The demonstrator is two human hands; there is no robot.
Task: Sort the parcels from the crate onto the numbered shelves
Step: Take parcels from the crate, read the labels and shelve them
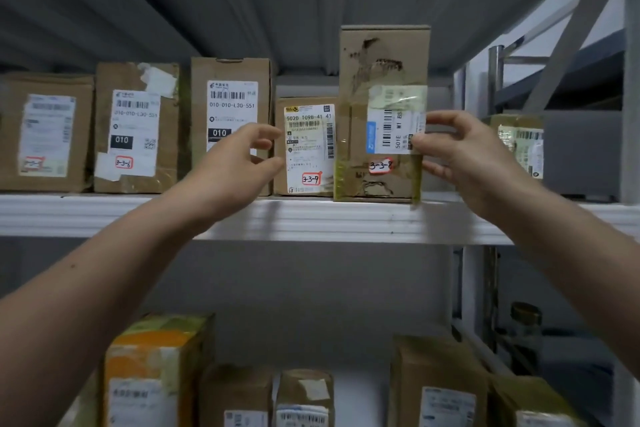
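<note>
Gripping edge of tall parcel (381, 62): right hand (464, 152) | left hand (228, 166) free | gap rightward

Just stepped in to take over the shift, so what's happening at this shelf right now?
A person is putting deliveries away. Their right hand grips the right edge of the tall box marked 3-3-8, which stands upright on the white shelf at the right end of a row, beside the box marked 3-3-7. The left hand is open in front of the row, holding nothing. Other parcels sit on the level below.
</note>
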